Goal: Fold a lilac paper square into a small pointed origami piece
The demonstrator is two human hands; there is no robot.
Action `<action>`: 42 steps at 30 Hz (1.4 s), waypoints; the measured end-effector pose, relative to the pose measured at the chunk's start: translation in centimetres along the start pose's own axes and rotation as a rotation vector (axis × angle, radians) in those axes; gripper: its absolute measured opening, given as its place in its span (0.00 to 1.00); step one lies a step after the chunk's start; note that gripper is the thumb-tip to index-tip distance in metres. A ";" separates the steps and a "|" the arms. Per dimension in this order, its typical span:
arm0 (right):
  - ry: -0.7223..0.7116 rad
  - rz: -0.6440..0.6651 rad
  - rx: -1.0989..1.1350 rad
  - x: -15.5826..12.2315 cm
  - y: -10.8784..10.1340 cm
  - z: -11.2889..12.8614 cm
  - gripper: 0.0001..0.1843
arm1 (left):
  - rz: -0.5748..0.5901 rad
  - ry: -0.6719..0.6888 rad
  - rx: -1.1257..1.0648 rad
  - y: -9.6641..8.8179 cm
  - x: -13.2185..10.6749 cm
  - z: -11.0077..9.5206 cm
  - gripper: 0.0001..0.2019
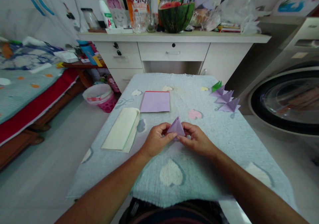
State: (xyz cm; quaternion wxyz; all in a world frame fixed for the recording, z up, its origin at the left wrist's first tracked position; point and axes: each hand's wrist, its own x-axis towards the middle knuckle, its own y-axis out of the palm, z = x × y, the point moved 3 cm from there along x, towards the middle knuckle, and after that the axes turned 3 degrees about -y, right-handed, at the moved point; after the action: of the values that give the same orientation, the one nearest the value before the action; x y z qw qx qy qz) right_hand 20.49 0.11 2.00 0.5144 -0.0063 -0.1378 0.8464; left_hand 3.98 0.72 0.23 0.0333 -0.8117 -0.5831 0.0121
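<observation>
A small purple paper, folded to a triangle (176, 127), is pinched between my two hands over the table. My left hand (159, 136) grips its left corner, thumb in front and fingers behind. On the other corner, my right hand (196, 138) holds it the same way. Beyond them lies a stack of square paper (155, 102) with a purple sheet on top and a red edge showing. Left of my hands is a folded pale cream paper (121, 130). Several folded purple paper pieces (224, 97) and a green one (216, 85) sit in a row at the right far edge.
A pale blue cloth with hearts covers the table (171, 194). Behind stands a white cabinet (174, 51) bearing a cut watermelon (176, 18), jars and bags. A washing machine (286, 77) is at right, a pink bin (101, 97) and a bed (32, 94) at left.
</observation>
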 end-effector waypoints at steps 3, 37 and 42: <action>0.021 0.003 0.028 0.0 0.4 -0.1 0.15 | -0.014 -0.004 -0.047 0.0 0.0 0.1 0.10; -0.153 -0.104 -0.239 -0.5 0.4 1.6 0.09 | 0.134 -0.188 -0.631 0.5 0.1 0.4 0.15; -0.147 -0.085 -0.176 -0.4 0.7 1.5 0.06 | 0.058 -0.156 -0.516 0.0 0.4 0.8 0.13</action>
State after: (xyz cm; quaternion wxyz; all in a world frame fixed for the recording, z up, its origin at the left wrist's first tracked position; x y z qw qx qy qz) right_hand 19.78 -0.85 3.23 0.5360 0.0163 -0.2492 0.8065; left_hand 4.09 1.09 -0.58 -0.2202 -0.8062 -0.5442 -0.0737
